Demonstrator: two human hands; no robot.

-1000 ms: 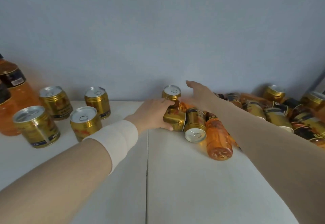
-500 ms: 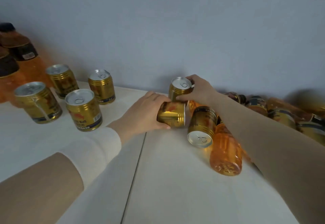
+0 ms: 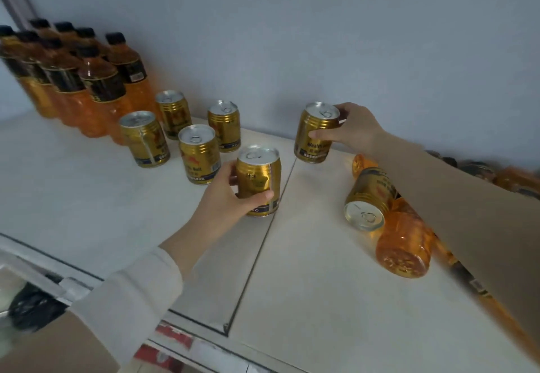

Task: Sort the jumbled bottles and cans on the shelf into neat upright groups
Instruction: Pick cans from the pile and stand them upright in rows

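Surface: You work on a white shelf (image 3: 321,279) of two boards that meet at a dark seam (image 3: 253,264) running from the front edge toward the back. Below the front edge, blurred red packaging (image 3: 171,340) shows.
Room: A plain grey-blue wall (image 3: 321,36) closes the shelf at the back.
Change, left side: Your left hand (image 3: 222,200) grips the near can (image 3: 258,178). Half a second ago this can lay on its side; now it stands at the seam, just beside the four standing cans (image 3: 198,153).
Change, right side: Your right hand (image 3: 355,128) grips the far can (image 3: 317,134) near the wall. It stood against the jumble before and is now apart from it.
Change, view: The upright bottles (image 3: 98,86) at far left now show in full.
Axis, held cans: Both long axes run near vertical, pull-tab ends up. Whether the far can's base touches the shelf cannot be told.
Axis, lying can (image 3: 369,197): The long axis runs near to far, lid toward you. It touches the lying bottle (image 3: 404,244), whose base faces you.
Far right: A blurred pile (image 3: 511,179) lies along the wall.
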